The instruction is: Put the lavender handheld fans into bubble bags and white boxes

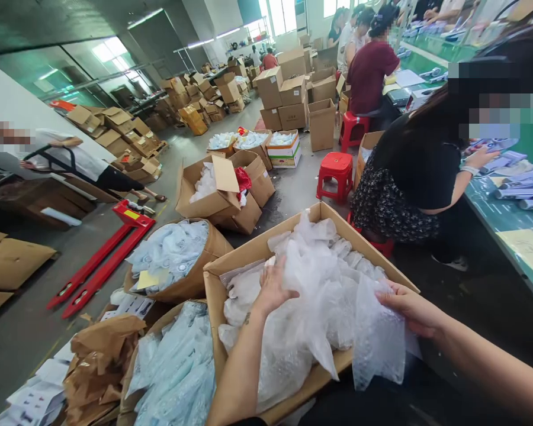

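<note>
A large cardboard box [213, 296] in front of me is filled with clear and whitish plastic bags [293, 337]. My left hand [274, 289] rests over the bags at the box's left part, fingers spread, with the thumb pointing right. On the right, my right hand [404, 305] pinches the upper edge of a translucent bubble bag [378, 343], which hangs over the box's near right edge. A loose, cloudy plastic bag [313, 284] lies bunched on the pile between both hands.
Boxes of bluish bags [177, 367] and a round carton [217, 248] stand left. Beyond are a red pallet jack [102, 254] and a red stool [335, 173]. A person in black [420, 154] sits right, at a green table [493, 207]. Another person [71, 160] stands far left.
</note>
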Demonstrator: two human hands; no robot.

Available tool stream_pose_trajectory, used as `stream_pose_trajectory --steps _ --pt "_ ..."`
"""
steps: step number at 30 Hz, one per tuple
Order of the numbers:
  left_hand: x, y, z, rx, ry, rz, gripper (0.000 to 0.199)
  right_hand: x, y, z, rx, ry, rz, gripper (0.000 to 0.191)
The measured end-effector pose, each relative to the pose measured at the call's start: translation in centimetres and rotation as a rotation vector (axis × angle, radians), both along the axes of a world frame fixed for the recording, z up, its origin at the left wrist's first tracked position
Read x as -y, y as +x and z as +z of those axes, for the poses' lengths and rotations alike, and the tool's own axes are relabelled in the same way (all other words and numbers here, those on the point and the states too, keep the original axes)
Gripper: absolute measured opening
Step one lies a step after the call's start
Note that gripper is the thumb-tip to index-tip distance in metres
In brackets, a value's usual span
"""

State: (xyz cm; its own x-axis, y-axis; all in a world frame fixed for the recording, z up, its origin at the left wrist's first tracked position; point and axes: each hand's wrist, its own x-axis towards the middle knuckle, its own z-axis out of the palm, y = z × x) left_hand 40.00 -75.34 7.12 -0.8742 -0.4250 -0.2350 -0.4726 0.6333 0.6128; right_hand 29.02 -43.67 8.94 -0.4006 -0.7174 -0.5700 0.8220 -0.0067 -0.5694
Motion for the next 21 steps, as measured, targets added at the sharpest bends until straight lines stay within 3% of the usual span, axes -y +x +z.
stream_pose_trajectory --steps 3,6,9,14,17,21 --pt "-1.6 0.3 0.1 -0.03 -0.054 -0.207 0.048 -0.9 0.3 -0.9 0.008 0.008 -0.065 0.028" --pt "-2.8 0.6 1.1 -0.122 -0.098 -0.157 0.013 -2.1 0.5 -1.1 -0.037 -0.072 -0.04 0.029" --pt "-4.9 1.2 3.4 -0.338 -0.026 -0.088 0.014 -2.1 0.5 -0.2 -0.165 -0.21 0.045 0.029" --pt "-11.3 2.4 6.4 -0.361 0.526 -0.035 0.021 0.9 0.4 2.3 -0.484 -0.346 0.134 0.027" --pt "-14.8 3.1 6.6 -0.397 0.538 0.108 0.023 1.7 0.0 3.1 -0.523 -0.265 -0.004 0.028" --pt "-17.6 4.0 6.8 -0.468 0.475 0.23 0.025 -0.7 -1.4 3.0 -0.364 -0.179 -0.278 0.035"
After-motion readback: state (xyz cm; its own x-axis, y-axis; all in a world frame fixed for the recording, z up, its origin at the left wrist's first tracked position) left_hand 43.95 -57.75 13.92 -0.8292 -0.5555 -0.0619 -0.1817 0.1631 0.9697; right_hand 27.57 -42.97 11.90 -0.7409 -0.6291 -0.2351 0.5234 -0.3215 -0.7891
